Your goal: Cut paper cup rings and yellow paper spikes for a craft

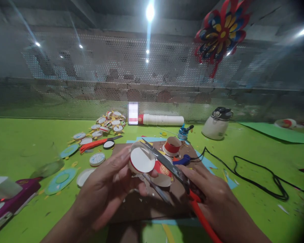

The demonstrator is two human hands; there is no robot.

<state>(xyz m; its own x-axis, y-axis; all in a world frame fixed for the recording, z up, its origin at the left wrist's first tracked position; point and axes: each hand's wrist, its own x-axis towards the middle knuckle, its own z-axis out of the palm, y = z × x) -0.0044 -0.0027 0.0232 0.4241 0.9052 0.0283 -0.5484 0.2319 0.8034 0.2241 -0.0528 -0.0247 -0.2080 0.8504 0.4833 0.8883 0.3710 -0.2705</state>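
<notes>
Head view: white cup base [142, 160], left fingers [142, 189] alongside and beneath.

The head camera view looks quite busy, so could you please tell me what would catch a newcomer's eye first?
Front and centre, the right hand holds open red-handled scissors at the round white cup piece in the left hand. High at the upper right hangs a big red, blue and yellow flower decoration. Left of centre, small round discs lie heaped on the bright green table.
</notes>
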